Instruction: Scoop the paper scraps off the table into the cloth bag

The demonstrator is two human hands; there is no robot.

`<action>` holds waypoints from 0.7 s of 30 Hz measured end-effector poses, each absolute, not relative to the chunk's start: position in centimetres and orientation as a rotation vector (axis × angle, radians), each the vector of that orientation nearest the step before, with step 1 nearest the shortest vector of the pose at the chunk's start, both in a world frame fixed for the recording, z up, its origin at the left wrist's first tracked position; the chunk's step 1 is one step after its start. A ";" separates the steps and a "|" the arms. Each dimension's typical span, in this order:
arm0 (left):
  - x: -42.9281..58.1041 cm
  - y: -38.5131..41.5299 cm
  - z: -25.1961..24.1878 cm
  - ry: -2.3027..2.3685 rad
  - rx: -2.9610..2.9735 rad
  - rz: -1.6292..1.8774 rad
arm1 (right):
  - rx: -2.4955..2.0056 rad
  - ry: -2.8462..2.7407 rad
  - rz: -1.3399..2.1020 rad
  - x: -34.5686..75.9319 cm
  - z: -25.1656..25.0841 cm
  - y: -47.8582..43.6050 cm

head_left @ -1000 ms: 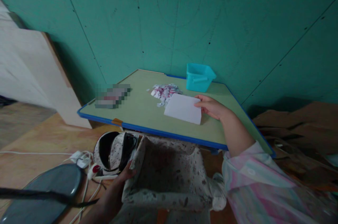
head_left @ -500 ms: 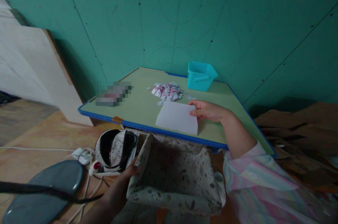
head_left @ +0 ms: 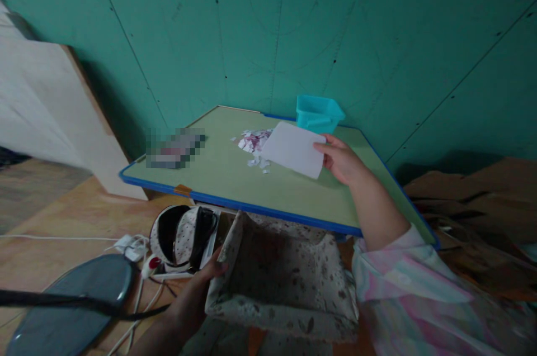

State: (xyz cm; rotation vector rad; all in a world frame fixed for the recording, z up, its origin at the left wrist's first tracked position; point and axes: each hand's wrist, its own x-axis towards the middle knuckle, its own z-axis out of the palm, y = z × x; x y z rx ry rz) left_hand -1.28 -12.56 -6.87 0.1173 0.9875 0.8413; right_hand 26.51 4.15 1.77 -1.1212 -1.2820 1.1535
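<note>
Crowding the floor left of the left hand are a grey disc, white cords and a round case, the case just beside the knuckles. The hand itself is closed on the left wall of a floral basket, fingers curled over the rim, the shaded forearm coming up from the bottom of the frame. The basket sits below the blue near edge of the table, between the two arms, mouth open upward. Bare green tabletop runs left of and nearer than the right hand, out to that edge. Paper scraps lie in a heap left of the right hand, partly covered by a white sheet. The right hand pinches the sheet by its right short edge, thumb on top, holding it tilted above the table; its long axis points leftward from the hand, toward the scraps. The forearm reaches straight from a pastel sleeve, crossing the table edge. A teal tub stands just beyond the hand against the wall; cardboard lies well to its right.
</note>
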 end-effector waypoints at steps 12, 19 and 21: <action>-1.7 -12.7 -8.6 0.878 0.207 0.836 | -1.512 -1.275 0.126 29.3 0.4 6.2; -1.7 -12.9 -8.2 0.882 0.256 0.856 | -1.550 -1.303 0.214 29.1 0.1 6.4; -1.8 -12.9 -8.0 0.903 0.267 0.858 | -1.518 -1.274 0.244 29.1 0.1 6.6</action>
